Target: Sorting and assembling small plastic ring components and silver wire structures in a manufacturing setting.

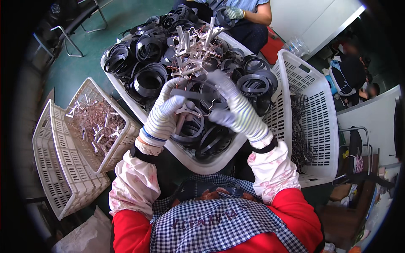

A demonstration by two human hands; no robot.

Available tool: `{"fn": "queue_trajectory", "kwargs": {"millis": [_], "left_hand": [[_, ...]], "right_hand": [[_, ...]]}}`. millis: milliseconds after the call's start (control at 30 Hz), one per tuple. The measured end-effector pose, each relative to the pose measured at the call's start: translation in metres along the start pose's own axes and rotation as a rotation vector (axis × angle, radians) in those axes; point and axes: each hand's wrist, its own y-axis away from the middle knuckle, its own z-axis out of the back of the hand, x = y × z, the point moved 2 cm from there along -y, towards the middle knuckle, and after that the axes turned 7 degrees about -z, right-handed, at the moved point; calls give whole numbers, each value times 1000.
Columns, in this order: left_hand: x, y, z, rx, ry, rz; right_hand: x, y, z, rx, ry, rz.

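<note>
Nearest, at the bottom edge, are the person's own blue-and-white checked apron [198, 230] and red sleeves, with pale floral oversleeves [137, 179] covering the forearms. Both hands wear striped, light-coloured gloves and are raised over the near end of a long white bin [206, 167].

The left hand [160, 120] has its fingers curved and its thumb pointing inward. The left end of a flat dark strip [196, 95] appears in the gap between thumb and forefinger; whether they pinch it cannot be told. The strip runs across to the right hand [242, 111], which is partly blurred and spread open, thumb well apart from the fingers. The strip's right end is near these fingers, but contact is unclear.

Below the hands, coiled dark rings [194, 130] fill the bin. Just beyond the fingertips, a tangle of silver metal pieces and copper-coloured wire [196, 52] rests on more rings.

To the left, a cream basket [120, 145] holds similar metal and wire, beside another pale basket [63, 168]. To the right, a tall white basket [318, 105] contains dark strips.

Farthest off, a second person's gloved hand [234, 13] is at the bin's far end, and a black chair [82, 17] stands on green floor at upper left.
</note>
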Motion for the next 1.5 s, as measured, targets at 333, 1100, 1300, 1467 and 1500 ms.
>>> {"fn": "queue_trajectory", "kwargs": {"millis": [333,1100,1300,1467,1500], "left_hand": [[-9,4,-10,196,117,83],[11,-5,22,58,492,180],[8,-2,6,-95,441,197],[5,0,7,23,603,210],[4,2,8,5,542,195]], "right_hand": [[-15,3,-3,-182,164,82],[-9,-7,-1,-274,544,204],[-17,-6,-16,-255,585,254],[-22,-5,-24,-336,417,200],[-21,-4,-25,-361,431,209]]}}
